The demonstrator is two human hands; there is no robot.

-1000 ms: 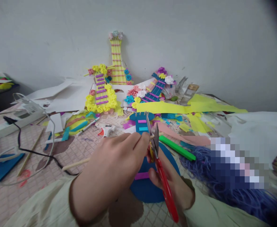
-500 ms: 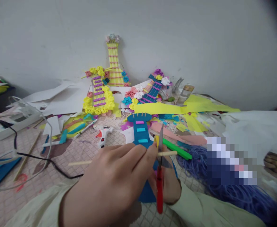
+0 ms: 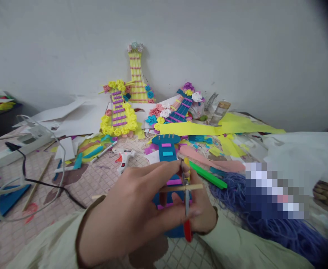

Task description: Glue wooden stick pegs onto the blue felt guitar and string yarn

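My left hand (image 3: 124, 213) reaches in from the left, its fingers closed on a thin wooden stick (image 3: 196, 187) that lies crosswise. Behind it, my right hand (image 3: 204, 209) grips a pair of scissors with a red handle (image 3: 187, 231), held upright. The blades meet the stick just past my left fingertips; whether they cut into it I cannot tell. A small yellow piece (image 3: 187, 166) shows by the blades. Below my hands lies a blue guitar-shaped cutout (image 3: 168, 147) with pink and light-blue strips across its neck and pegs at its top. My hands hide much of its body.
A glue gun (image 3: 124, 160) lies left of the cutout, near a cable and a power strip (image 3: 21, 149). Decorated paper guitars (image 3: 137, 74) lean at the back. To the right are a green strip (image 3: 208, 175), blue-purple yarn (image 3: 233, 194) and a glass jar (image 3: 220, 112).
My left hand has shifted slightly right, and its fingers have spread around the stick and scissors. The scissors have moved slightly left and up. More pink strips now show between my hands.
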